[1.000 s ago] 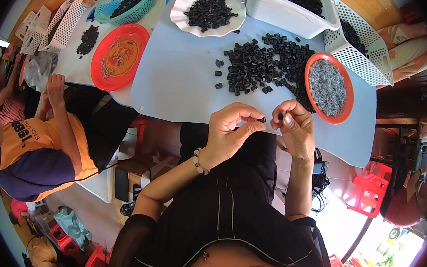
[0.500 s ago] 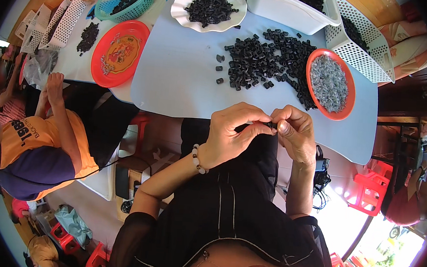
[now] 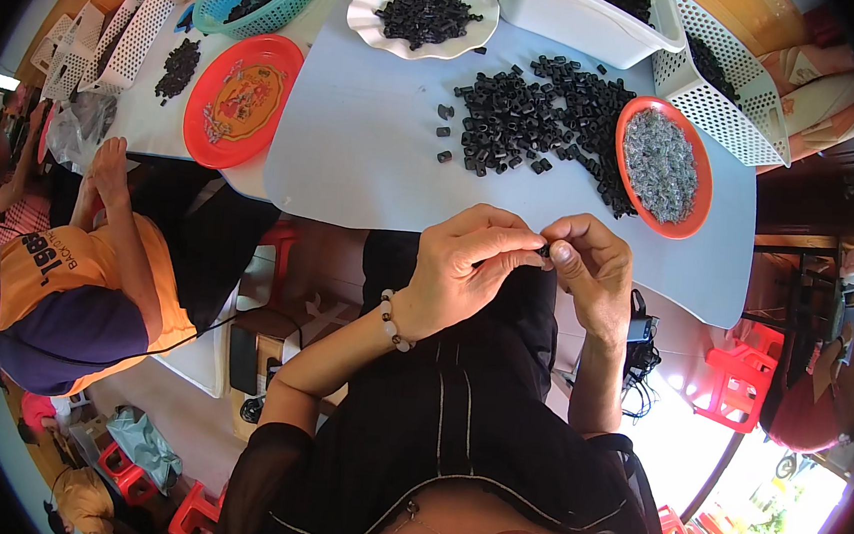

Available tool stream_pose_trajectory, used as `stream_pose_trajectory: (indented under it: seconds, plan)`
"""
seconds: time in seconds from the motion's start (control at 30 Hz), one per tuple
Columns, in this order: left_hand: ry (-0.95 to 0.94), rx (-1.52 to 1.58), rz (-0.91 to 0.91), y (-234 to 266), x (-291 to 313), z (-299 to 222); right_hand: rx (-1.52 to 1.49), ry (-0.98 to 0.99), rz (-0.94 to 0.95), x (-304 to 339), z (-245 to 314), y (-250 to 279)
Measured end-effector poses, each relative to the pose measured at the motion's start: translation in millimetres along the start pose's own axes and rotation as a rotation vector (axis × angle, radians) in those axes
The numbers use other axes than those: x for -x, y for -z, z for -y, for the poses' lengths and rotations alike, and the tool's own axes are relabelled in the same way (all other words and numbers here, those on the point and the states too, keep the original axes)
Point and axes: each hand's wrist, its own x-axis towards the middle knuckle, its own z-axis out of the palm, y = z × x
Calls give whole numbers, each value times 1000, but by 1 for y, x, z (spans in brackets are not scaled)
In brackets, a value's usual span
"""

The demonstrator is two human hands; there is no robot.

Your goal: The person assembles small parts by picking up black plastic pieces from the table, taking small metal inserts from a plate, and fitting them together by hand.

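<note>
Just off the table's front edge, my left hand (image 3: pixel 473 261) and my right hand (image 3: pixel 592 270) meet fingertip to fingertip. Between them they pinch a small black plastic part (image 3: pixel 545 250), mostly hidden by the fingers. A loose pile of similar black parts (image 3: pixel 514 118) lies on the pale blue table (image 3: pixel 356 151) beyond my hands. At the pile's right side, an orange-rimmed bowl (image 3: pixel 700 213) holds many small clear plastic pieces (image 3: pixel 659 163). Whether a clear piece is also in my fingers cannot be made out.
At the back stand a scalloped white plate (image 3: pixel 364 26) of black parts, a white tub (image 3: pixel 566 27) and a perforated white basket (image 3: pixel 759 128). To the left are a red plate (image 3: pixel 201 139), a teal basket (image 3: pixel 211 19) and a seated person in an orange-and-navy shirt (image 3: pixel 92 311). Red stools (image 3: pixel 744 382) stand at the right.
My left fingers have closed flatter together around the small black part, and my right fingers have shifted slightly on it. The view has shifted a little; both hands stay in about the same place.
</note>
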Motion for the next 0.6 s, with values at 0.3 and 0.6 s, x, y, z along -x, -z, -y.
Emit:
stream_pose_trajectory:
  seconds: [0.3, 0.6]
  plan:
    - [67, -20, 10, -1, 2, 3, -40, -1, -38, 3, -12, 3]
    - [141, -27, 23, -5, 7, 4, 3, 32, -101, 8, -14, 2]
